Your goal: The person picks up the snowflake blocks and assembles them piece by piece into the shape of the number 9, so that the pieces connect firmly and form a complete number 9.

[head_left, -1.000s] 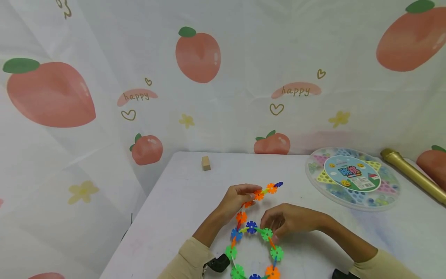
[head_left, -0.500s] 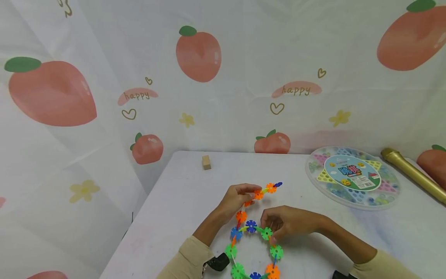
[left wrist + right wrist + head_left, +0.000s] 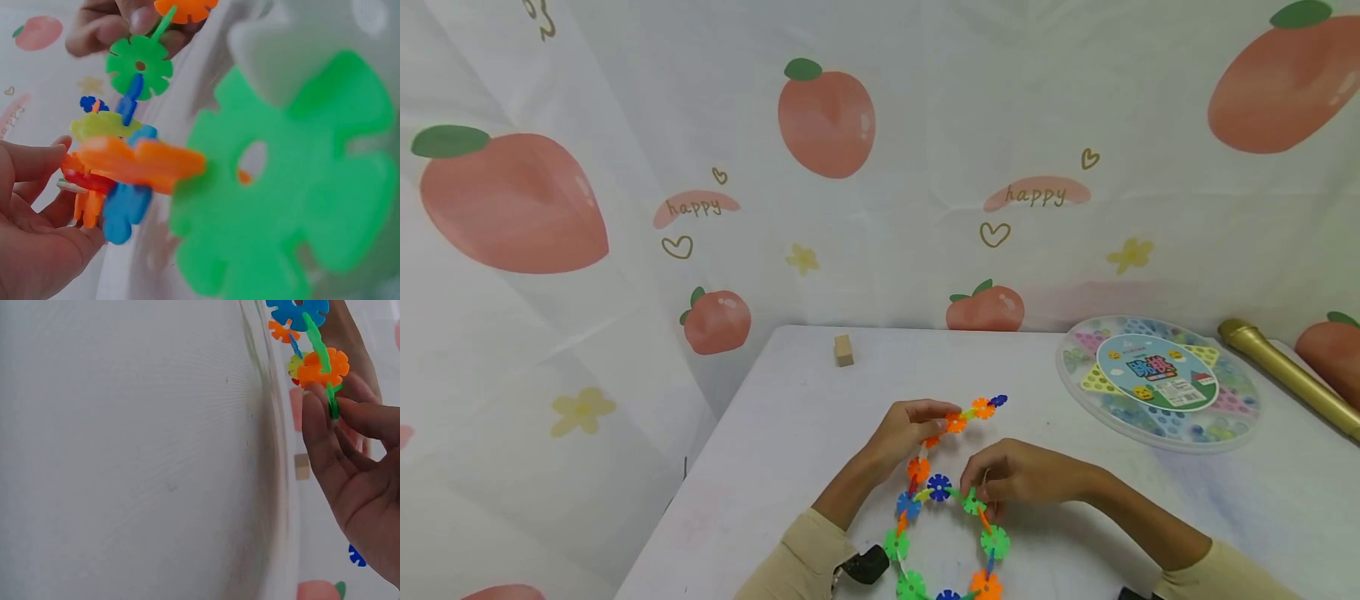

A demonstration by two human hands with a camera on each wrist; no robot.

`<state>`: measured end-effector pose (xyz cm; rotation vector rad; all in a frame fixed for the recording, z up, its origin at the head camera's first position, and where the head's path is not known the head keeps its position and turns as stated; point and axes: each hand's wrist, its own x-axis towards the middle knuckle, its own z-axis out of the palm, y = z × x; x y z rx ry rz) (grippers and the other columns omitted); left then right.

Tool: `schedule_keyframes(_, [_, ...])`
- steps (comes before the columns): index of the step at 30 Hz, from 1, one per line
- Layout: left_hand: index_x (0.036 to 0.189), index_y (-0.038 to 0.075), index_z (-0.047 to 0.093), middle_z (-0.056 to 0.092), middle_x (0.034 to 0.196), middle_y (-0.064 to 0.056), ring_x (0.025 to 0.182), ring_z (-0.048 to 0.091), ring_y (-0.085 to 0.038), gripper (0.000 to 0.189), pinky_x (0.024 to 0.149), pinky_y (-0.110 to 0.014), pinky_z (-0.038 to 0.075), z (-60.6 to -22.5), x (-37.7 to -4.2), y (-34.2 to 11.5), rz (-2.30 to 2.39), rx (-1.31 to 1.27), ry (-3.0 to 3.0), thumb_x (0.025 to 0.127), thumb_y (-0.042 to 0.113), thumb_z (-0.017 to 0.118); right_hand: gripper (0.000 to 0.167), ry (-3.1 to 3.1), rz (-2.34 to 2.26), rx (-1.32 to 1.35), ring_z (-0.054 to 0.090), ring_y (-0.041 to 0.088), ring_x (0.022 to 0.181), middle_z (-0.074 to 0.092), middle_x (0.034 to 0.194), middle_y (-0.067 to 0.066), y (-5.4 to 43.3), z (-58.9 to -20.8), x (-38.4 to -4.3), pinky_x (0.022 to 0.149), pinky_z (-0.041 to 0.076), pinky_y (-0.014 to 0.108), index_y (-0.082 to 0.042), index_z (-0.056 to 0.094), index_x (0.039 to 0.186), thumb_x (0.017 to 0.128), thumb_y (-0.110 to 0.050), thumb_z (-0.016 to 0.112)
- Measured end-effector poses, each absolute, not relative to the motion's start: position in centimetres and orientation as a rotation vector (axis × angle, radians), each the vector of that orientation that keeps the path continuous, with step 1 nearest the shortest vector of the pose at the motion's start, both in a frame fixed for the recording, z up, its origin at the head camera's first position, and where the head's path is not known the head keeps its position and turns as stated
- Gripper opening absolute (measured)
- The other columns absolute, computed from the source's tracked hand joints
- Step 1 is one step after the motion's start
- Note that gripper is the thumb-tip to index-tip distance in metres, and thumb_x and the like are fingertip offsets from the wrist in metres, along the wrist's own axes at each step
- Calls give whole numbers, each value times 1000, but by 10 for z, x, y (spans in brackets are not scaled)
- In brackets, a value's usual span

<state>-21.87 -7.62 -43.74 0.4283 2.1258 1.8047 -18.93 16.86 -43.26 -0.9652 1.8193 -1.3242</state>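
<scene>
A chain of interlocking snowflake discs (image 3: pixel 996 542) in green, orange, blue and yellow forms a ring with a tail in the head view; the ring's near end meets the frame edge. My left hand (image 3: pixel 898 433) holds the tail by its orange discs (image 3: pixel 955 422), and a dark blue disc (image 3: pixel 998 401) ends the tail. On the ring's upper right, my right hand (image 3: pixel 1033 472) pinches a green disc (image 3: pixel 973 502). The right wrist view shows this green disc (image 3: pixel 333 405) edge-on between thumb and finger. A blurred green disc (image 3: pixel 212 225) fills much of the left wrist view.
The white table (image 3: pixel 760 467) carries a small wooden block (image 3: pixel 844 351) at the back left. At the back right lies a round, clear board game case (image 3: pixel 1157 383), beside a gold microphone-shaped object (image 3: pixel 1292 375). A fruit-printed cloth (image 3: pixel 910 242) hangs behind the table.
My right thumb and fingers have shifted slightly at the green disc. My left hand and the chain have stayed almost still.
</scene>
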Motion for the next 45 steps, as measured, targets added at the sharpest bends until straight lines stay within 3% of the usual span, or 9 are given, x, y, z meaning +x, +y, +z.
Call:
schedule_keyframes(6, [122, 13, 81, 77, 123, -3, 110, 71, -20, 24, 99, -32, 58, -440, -220, -79, 1763, 392, 2166, 106, 12, 62, 26, 1805, -1312, -987, 71, 15, 86, 74, 110, 12, 169, -432, -189, 82, 63, 29, 0, 75, 122, 103, -1, 59])
schedule_keyframes(10, [120, 15, 82, 78, 121, -2, 110, 71, -19, 23, 96, -31, 58, -442, -220, -80, 1756, 373, 2176, 106, 14, 64, 22, 1828, -1303, -943, 68, 11, 83, 75, 108, 16, 169, -432, -187, 83, 60, 26, -3, 75, 121, 100, -8, 69])
schedule_keyframes(15, [119, 15, 82, 78, 120, -2, 108, 70, -21, 22, 90, -27, 57, -442, -220, -82, 1763, 382, 2175, 105, 16, 66, 25, 1871, -1284, -898, 68, 12, 89, 73, 110, 9, 169, -431, -183, 89, 59, 25, -7, 76, 119, 94, -10, 79])
schedule_keyframes(22, [118, 14, 83, 79, 115, -2, 95, 67, -17, 21, 79, -24, 52, -442, -219, -84, 1754, 385, 2192, 105, 19, 67, 22, 1884, -1285, -920, 70, 14, 94, 73, 112, 8, 170, -428, -183, 92, 58, 25, -7, 79, 116, 94, -10, 77])
schedule_keyframes(30, [120, 12, 82, 78, 125, -2, 114, 73, -19, 24, 102, -39, 59, -440, -219, -88, 1795, 402, 2157, 104, 25, 69, 22, 1858, -1354, -931, 72, 24, 106, 73, 115, 11, 180, -420, -190, 97, 59, 32, -2, 79, 115, 97, -14, 72])
schedule_keyframes(34, [124, 10, 80, 76, 129, -5, 115, 73, -22, 26, 105, -43, 57, -438, -217, -90, 1823, 438, 2114, 105, 23, 67, 23, 1813, -1409, -922, 71, 28, 109, 73, 117, 13, 186, -411, -192, 97, 60, 35, -3, 78, 116, 98, -15, 68])
schedule_keyframes(38, [127, 8, 78, 74, 132, -7, 113, 72, -21, 28, 103, -40, 58, -437, -216, -92, 1841, 478, 2071, 106, 19, 63, 25, 1761, -1456, -925, 70, 26, 109, 73, 117, 13, 191, -403, -193, 95, 60, 36, -1, 77, 116, 99, -15, 65])
schedule_keyframes(42, [129, 4, 75, 73, 135, -9, 120, 71, -22, 33, 100, -31, 59, -435, -215, -92, 1888, 502, 1975, 109, 7, 50, 28, 1724, -1511, -904, 68, 23, 108, 73, 114, 5, 197, -396, -195, 93, 61, 38, 6, 74, 117, 100, -14, 64])
schedule_keyframes(45, [131, -1, 73, 72, 136, -11, 126, 68, -24, 41, 100, -26, 58, -433, -215, -93, 1921, 515, 1891, 105, -2, 41, 27, 1684, -1562, -875, 66, 20, 104, 71, 110, 2, 202, -391, -197, 87, 60, 34, 5, 73, 117, 102, -13, 61])
